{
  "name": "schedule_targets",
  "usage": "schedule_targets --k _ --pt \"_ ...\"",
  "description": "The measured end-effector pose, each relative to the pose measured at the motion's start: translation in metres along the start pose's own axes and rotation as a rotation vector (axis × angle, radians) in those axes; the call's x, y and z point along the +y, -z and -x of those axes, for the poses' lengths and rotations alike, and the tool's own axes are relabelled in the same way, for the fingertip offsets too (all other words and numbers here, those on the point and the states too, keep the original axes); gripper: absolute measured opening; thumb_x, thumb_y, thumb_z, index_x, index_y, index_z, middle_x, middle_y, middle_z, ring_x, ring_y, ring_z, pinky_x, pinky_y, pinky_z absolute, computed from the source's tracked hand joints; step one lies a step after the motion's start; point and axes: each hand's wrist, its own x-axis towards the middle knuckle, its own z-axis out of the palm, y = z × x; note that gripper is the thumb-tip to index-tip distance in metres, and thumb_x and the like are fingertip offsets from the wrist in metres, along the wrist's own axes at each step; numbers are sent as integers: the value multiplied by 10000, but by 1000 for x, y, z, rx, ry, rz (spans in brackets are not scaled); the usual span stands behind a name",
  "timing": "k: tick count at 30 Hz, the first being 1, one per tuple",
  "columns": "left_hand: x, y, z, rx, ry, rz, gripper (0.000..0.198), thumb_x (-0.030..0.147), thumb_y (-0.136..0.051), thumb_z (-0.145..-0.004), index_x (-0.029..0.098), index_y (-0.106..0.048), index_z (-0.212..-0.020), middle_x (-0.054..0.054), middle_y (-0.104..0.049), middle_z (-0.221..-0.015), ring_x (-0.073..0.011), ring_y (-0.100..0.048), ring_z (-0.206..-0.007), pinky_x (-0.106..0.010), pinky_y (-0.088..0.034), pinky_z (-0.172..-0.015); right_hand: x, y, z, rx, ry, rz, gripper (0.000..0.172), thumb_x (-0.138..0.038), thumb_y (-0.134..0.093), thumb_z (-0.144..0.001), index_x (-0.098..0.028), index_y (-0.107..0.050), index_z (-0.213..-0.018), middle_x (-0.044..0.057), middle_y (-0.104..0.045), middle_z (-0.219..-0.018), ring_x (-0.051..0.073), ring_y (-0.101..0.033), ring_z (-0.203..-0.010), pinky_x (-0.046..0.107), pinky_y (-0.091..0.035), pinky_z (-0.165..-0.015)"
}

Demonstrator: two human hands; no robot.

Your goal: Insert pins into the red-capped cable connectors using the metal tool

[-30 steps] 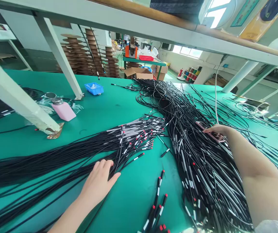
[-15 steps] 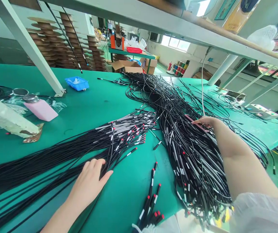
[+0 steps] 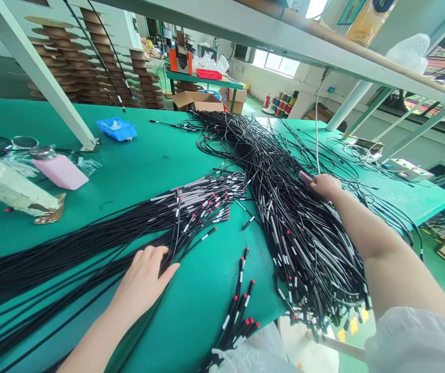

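Note:
My left hand rests over a bundle of black cables on the green table. Its thumb is spread away from the fingers, and a few cables run between them without a visible grip. Red-capped, white-labelled ends of these cables lie just beyond it. Across the table, my right hand is closed on a flat pink object, whose kind I cannot make out. That hand is over a large tangled heap of black cables with grey sleeved ends. More red-capped cable ends lie close to my body.
A pink bottle and a blue tray stand on the green table at left. White posts hold a shelf overhead. A white cord hangs near my right hand. A control box sits at the far right.
My right hand has turned and closed more fully around the pink object, which now sticks out to its left. The view has shifted slightly. My left hand stays on the cables.

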Motion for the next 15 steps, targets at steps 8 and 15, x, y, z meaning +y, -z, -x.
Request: schedule_targets --k 8,15 --pt "2 3 2 -16 -18 -29 576 584 -413 -884 115 -610 -1153 -178 -649 -1105 -355 -591 -1062 -509 -472 -962 -33 0 45 73 179 -27 319 -411 -602 -972 -184 -626 -1194 106 -582 -1322 258 -566 -1202 493 -477 -1038" --pt "5 6 3 -53 -2 -28 641 590 -406 -876 80 -603 -1208 -193 -636 -1133 -363 -572 -1094 -512 -452 -994 -25 -1 37 -66 190 -267 385 -419 -650 -947 -162 -607 -1231 100 -625 -1246 239 -631 -1092 459 -541 -949"
